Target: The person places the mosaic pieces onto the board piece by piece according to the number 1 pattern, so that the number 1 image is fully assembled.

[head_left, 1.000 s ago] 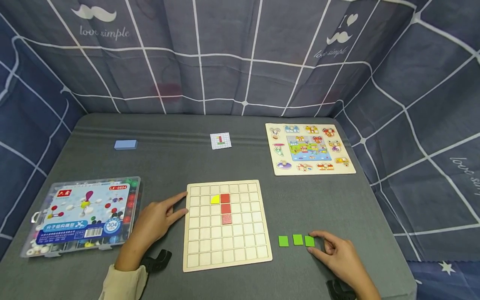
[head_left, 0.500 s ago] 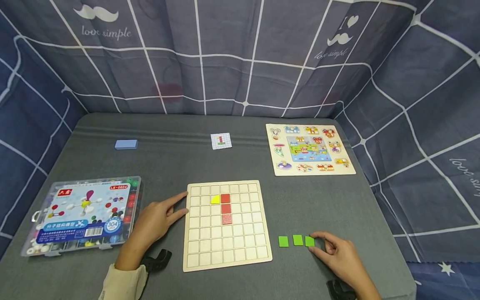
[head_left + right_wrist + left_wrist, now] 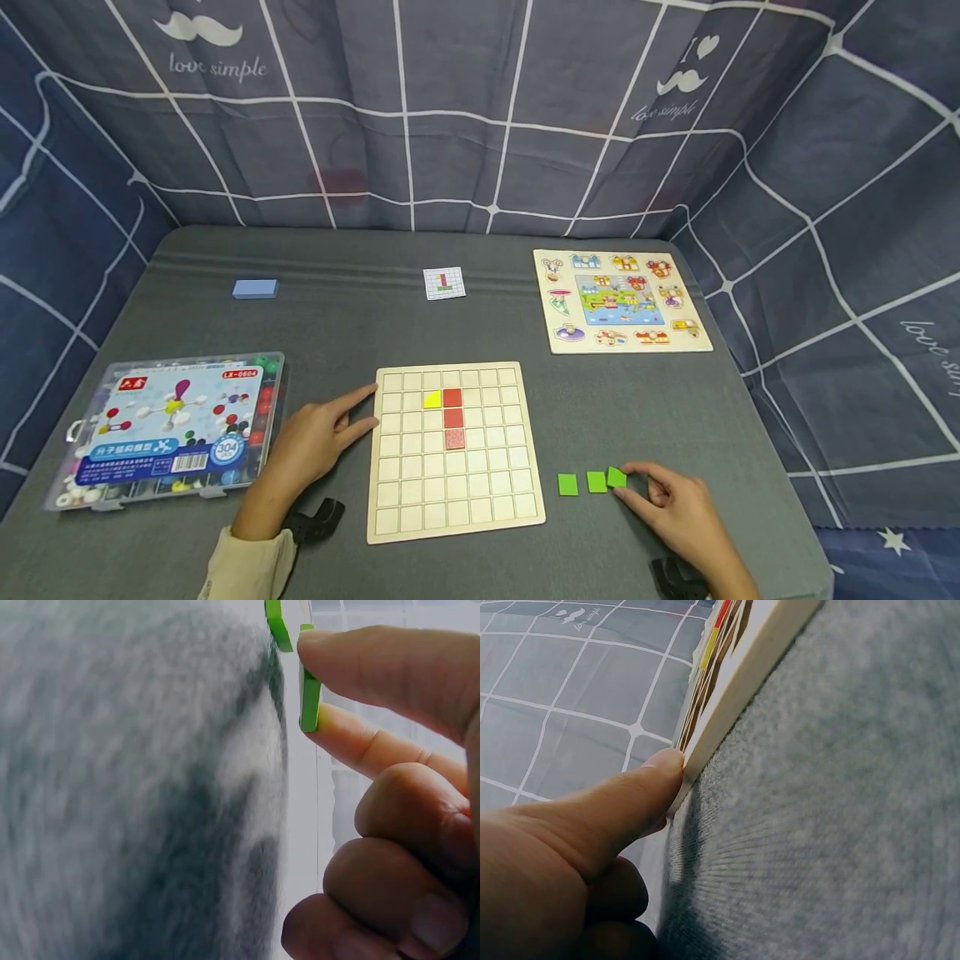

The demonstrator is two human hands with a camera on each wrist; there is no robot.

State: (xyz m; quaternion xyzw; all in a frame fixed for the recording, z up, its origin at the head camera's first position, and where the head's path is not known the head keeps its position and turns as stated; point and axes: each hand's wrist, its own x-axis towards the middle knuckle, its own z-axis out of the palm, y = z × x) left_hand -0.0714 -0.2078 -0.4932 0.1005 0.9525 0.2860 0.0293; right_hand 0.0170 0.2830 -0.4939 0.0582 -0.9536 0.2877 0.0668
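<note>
A light wooden grid board (image 3: 408,475) lies in the middle of the table, with a yellow tile (image 3: 432,400) and a column of red tiles (image 3: 453,418) set in its squares. At the board's left edge rests my left hand (image 3: 311,442), index finger and thumb extended; the thumb (image 3: 630,799) touches the board's side in the left wrist view. My right hand (image 3: 671,508) pinches a green tile (image 3: 617,477) between thumb and index finger. In the right wrist view this tile (image 3: 310,705) stands on edge. Left of it lie two more green tiles (image 3: 567,484).
A small pattern card (image 3: 444,283) lies behind the board. At the back right is a picture puzzle board (image 3: 622,340), at the back left a blue block (image 3: 255,289). A clear box of molecule model parts (image 3: 168,425) stands left of the left hand.
My right hand has drawn the rightmost green tile slightly left and up, and the tile is now tilted near its neighbour. The left hand stays at the board's edge.
</note>
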